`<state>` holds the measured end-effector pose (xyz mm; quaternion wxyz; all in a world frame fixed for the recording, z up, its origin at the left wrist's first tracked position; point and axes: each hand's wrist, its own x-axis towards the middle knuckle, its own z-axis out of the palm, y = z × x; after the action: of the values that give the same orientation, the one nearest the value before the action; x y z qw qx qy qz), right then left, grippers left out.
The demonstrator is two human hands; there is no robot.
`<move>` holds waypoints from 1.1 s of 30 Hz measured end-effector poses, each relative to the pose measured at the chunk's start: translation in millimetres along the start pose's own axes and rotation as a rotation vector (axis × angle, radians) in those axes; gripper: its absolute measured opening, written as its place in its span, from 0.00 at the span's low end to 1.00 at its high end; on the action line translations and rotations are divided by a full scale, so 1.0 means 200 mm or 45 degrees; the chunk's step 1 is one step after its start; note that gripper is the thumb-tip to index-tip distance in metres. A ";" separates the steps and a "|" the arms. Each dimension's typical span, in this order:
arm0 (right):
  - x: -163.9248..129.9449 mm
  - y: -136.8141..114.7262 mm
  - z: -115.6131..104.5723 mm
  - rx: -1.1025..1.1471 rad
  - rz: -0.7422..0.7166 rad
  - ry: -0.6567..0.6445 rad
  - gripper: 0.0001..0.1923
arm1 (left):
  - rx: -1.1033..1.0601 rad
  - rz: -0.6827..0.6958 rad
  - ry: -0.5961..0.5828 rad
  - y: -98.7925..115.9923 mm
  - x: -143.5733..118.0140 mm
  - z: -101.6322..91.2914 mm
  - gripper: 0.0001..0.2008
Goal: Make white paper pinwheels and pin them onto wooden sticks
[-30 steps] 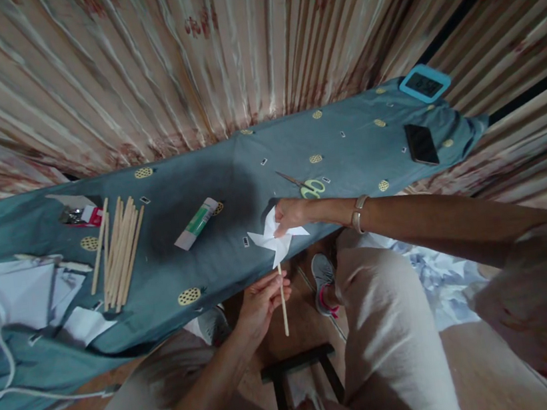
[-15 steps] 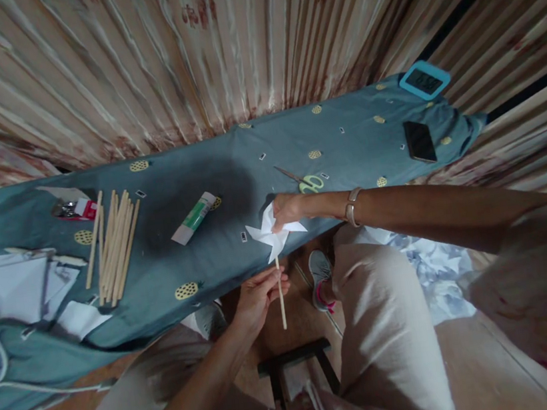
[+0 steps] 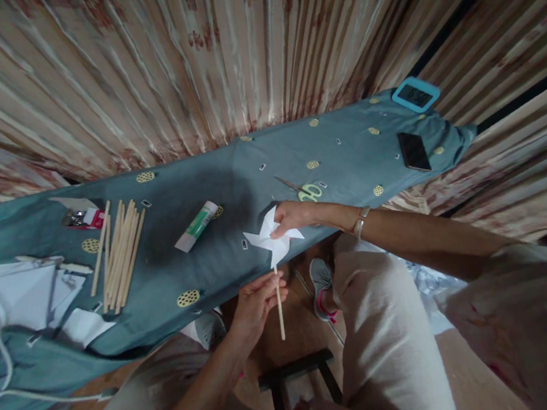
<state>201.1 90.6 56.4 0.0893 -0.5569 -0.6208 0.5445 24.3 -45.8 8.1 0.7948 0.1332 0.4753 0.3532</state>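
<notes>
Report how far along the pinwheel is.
Done: the white paper pinwheel is already cut and folded into vanes. In hand: the right hand presses its centre while the left hand holds the wooden stick under it. Left, it seems: a firm join; spare sticks and paper lie unused.

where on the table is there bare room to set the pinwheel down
Bare cloth lies between the glue stick and scissors, and between scissors and phone. The left end is crowded with sticks and paper.
</notes>
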 end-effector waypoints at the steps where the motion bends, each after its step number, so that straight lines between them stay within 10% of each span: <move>1: -0.02 0.00 -0.02 0.071 0.012 -0.055 0.09 | -0.003 0.028 -0.016 0.02 -0.01 0.00 0.22; 12: -0.01 0.09 -0.06 1.180 -0.224 0.259 0.20 | 0.034 0.221 -0.007 0.27 0.07 0.08 0.21; 33: 0.12 0.00 -0.05 1.315 -0.350 0.470 0.18 | 0.186 0.609 0.135 0.41 0.36 0.27 0.20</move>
<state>199.0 115.9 47.8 0.5275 -0.4409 -0.3148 0.6544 55.7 69.1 31.7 0.6509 0.2803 0.4956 0.5022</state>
